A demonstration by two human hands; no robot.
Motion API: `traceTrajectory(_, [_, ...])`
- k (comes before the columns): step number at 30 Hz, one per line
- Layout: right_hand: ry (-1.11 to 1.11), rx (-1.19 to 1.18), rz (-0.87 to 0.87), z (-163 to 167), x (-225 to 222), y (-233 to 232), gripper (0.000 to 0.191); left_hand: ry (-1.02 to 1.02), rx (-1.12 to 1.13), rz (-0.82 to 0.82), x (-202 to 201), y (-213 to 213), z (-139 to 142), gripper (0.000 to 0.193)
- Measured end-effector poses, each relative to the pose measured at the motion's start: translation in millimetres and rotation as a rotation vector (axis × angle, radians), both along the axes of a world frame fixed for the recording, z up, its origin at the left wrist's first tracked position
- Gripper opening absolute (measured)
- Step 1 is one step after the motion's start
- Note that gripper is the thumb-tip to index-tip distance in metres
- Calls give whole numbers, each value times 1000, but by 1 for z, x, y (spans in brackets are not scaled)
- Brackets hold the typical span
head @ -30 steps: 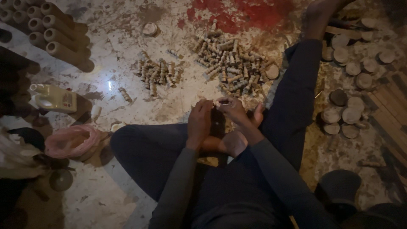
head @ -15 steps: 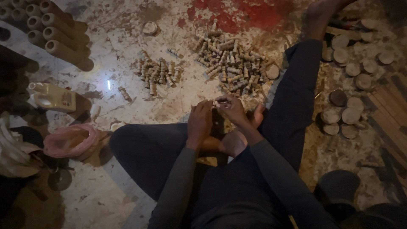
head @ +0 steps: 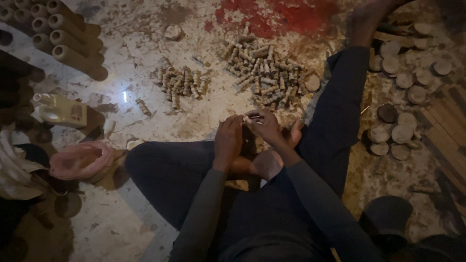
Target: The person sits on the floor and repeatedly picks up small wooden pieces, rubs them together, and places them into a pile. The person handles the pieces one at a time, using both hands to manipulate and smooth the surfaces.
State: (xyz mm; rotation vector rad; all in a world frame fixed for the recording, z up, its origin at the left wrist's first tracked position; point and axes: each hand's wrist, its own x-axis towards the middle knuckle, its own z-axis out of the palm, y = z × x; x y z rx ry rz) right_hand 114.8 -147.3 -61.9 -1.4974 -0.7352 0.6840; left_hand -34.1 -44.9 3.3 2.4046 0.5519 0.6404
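Two heaps of small wooden spools (head: 264,73) lie on the stained floor (head: 121,213) toward its far edge, while both the left hand (head: 228,140) and right hand (head: 264,127) pinch one more spool (head: 248,118), unfinished, above the lap.

Cardboard tubes (head: 63,36) are stacked at the upper left of the stained floor (head: 126,97). Round wooden discs (head: 403,80) are scattered at the right. A pink bag (head: 80,160) is seen at the left, near a small pale box (head: 60,110).
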Motion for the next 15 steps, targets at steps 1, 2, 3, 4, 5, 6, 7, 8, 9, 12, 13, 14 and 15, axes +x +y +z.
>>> traceTrajectory(1, [-3,11,-8,-2,1,0,25,-3,0,3,1,0,2,28])
traceTrajectory(2, [-2,20,-17,-4,2,0,25,-2,-1,5,1,-1,3,27])
traceTrajectory(3, [2,27,-27,-5,1,0,25,3,-4,5,0,-2,5,26])
traceTrajectory(4, [31,-7,-22,-4,1,0,25,-1,-23,10,0,-2,6,27])
traceTrajectory(5, [55,-38,-14,-3,2,0,26,-9,-38,17,0,-2,7,28])
traceTrajectory(6, [73,-65,-5,-4,2,0,27,-22,-50,25,1,-2,7,29])
traceTrajectory(7, [56,-25,12,-3,3,0,27,-15,-82,16,1,-1,7,29])
traceTrajectory(8, [43,11,30,-2,4,0,27,-4,-117,8,1,-1,6,30])
traceTrajectory(9, [34,45,48,-1,4,0,27,11,-153,1,0,-1,6,31])
traceTrajectory(12, [49,42,87,2,6,-2,31,-58,-72,33,0,0,2,27])
traceTrajectory(13, [47,-2,71,3,5,-3,32,-45,-77,25,0,0,1,27])
traceTrajectory(14, [45,-45,56,3,5,-4,32,-33,-82,19,1,0,1,27])
traceTrajectory(15, [43,-88,41,2,5,-4,33,-20,-86,11,0,0,0,28])
